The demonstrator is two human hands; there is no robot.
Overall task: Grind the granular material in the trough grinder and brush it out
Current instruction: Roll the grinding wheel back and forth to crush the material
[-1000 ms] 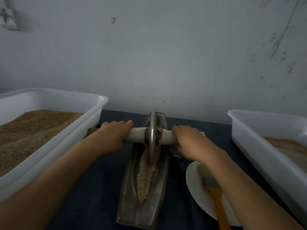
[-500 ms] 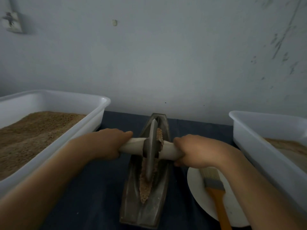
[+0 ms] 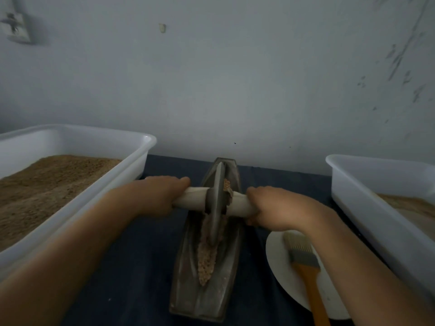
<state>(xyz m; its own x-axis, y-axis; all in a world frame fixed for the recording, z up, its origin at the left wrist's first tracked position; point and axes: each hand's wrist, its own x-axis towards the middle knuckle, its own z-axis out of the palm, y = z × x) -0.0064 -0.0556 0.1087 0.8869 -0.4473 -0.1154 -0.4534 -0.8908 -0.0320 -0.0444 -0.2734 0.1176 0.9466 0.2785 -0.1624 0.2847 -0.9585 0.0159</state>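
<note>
A long metal trough grinder (image 3: 186,285) lies lengthwise on the dark cloth in front of me. Its metal wheel (image 3: 216,203) stands upright in the groove, on a pale wooden axle (image 3: 195,200). My left hand (image 3: 157,194) grips the axle's left end and my right hand (image 3: 273,208) grips its right end. Brown granular material (image 3: 207,260) lies along the groove below the wheel, and some clings to the wheel's right side. A brush (image 3: 303,260) with an orange handle rests on a white plate (image 3: 280,262) under my right forearm.
A white tub (image 3: 131,165) full of brown grain stands at the left. Another white tub (image 3: 367,208) with a thinner layer of material stands at the right. A grey wall rises just behind the trough. Dark blue cloth (image 3: 138,267) covers the table.
The wheel has rolled back toward me along the groove, from the far end to the middle. Both hands kept their grip on the axle.
</note>
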